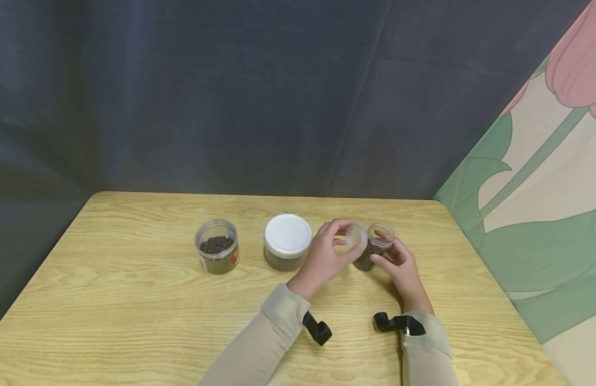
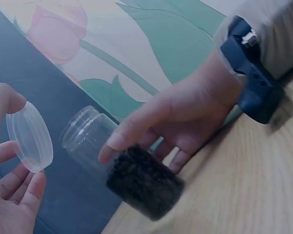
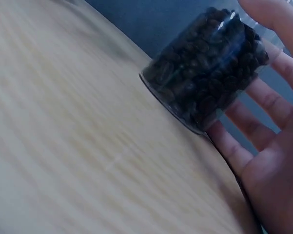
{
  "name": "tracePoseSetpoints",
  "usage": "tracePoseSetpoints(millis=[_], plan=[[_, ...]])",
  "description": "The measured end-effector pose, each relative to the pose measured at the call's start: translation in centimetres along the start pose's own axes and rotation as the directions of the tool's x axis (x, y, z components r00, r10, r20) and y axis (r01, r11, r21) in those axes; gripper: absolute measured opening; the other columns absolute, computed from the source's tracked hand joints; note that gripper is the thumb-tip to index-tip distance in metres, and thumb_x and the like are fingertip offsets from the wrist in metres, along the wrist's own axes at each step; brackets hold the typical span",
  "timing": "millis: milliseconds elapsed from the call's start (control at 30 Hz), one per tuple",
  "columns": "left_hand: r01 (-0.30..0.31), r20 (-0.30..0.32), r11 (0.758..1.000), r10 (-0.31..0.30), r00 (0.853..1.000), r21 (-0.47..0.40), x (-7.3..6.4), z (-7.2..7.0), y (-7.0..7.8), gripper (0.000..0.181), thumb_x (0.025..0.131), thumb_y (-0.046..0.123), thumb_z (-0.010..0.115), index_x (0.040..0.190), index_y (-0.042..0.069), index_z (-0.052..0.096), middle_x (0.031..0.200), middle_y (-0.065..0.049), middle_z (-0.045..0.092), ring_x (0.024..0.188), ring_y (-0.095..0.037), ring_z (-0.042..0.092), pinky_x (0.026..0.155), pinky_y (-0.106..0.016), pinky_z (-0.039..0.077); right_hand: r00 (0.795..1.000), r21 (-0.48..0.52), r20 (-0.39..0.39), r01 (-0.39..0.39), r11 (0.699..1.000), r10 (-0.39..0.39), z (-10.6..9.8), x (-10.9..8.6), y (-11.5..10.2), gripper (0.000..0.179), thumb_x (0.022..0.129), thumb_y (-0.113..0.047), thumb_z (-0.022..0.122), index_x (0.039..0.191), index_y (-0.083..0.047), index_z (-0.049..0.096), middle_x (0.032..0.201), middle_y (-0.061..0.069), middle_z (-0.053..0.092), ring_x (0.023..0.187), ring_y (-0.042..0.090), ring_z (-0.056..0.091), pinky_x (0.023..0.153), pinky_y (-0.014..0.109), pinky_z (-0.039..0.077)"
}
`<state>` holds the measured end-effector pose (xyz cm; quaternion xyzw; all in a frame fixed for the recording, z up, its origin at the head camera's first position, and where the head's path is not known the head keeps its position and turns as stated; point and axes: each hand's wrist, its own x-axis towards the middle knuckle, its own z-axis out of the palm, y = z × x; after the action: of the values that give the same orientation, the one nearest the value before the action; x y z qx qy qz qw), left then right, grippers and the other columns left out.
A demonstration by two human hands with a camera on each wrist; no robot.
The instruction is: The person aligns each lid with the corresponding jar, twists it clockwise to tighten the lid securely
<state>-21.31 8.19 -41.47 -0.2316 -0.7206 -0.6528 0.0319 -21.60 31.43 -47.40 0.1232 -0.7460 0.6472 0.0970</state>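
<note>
A clear jar (image 1: pixel 367 261), about half filled with dark beans (image 3: pixel 205 68), is held in my right hand (image 1: pixel 403 268), its mouth uncovered. Fingers and thumb wrap its side, as the left wrist view also shows. My left hand (image 1: pixel 327 254) pinches a translucent lid (image 2: pixel 31 136) by its rim, with the thumb on one edge and fingertips on the other. The lid is tipped on edge, just left of the jar's mouth and apart from it.
Left of my hands stands a wide jar with a white lid (image 1: pixel 288 234). Farther left is an open clear tub (image 1: pixel 220 262) holding dark grains, with a red mark on its side. A dark curtain (image 1: pixel 240 107) hangs behind the wooden table (image 1: pixel 134 311); a flower-patterned cloth (image 1: pixel 544 214) hangs at right.
</note>
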Motion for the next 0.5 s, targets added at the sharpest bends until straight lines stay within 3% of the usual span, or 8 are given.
tracePoseSetpoints(millis=[133, 267, 500], plan=[[-0.019, -0.012, 0.998, 0.019, 1.0, -0.052, 0.0, -0.5, 0.5, 0.048, 0.095, 0.021, 0.072, 0.137, 0.006, 0.055, 0.13, -0.01, 0.056, 0.12, -0.023, 0.057, 0.098, -0.028, 0.052, 0.996, 0.02, 0.084, 0.022, 1.0, -0.024, 0.6, 0.1, 0.1, 0.056, 0.092, 0.01, 0.065, 0.145, 0.003, 0.05, 0.134, -0.007, 0.063, 0.125, 0.01, 0.057, 0.103, 0.021, 0.044], [-0.057, -0.035, 0.994, 0.054, 0.998, -0.093, 0.1, -0.8, 0.9, 0.05, 0.095, 0.02, 0.072, 0.138, 0.004, 0.052, 0.134, -0.013, 0.054, 0.12, -0.026, 0.057, 0.098, -0.028, 0.053, 0.993, 0.043, 0.115, 0.015, 0.999, -0.02, 1.3, 0.1, 0.0, 0.054, 0.092, 0.011, 0.066, 0.143, 0.0, 0.054, 0.133, -0.007, 0.064, 0.123, 0.01, 0.058, 0.101, 0.022, 0.047], [-0.124, -0.043, 0.989, 0.121, 0.992, -0.077, 0.1, -0.9, 1.0, 0.053, 0.095, 0.017, 0.071, 0.143, 0.009, 0.052, 0.136, -0.012, 0.051, 0.123, -0.023, 0.055, 0.099, -0.025, 0.051, 0.985, 0.097, 0.166, 0.017, 0.995, -0.033, 2.3, 0.2, 0.1, 0.054, 0.089, 0.015, 0.064, 0.136, -0.012, 0.062, 0.126, -0.006, 0.065, 0.115, 0.01, 0.061, 0.097, 0.023, 0.051]])
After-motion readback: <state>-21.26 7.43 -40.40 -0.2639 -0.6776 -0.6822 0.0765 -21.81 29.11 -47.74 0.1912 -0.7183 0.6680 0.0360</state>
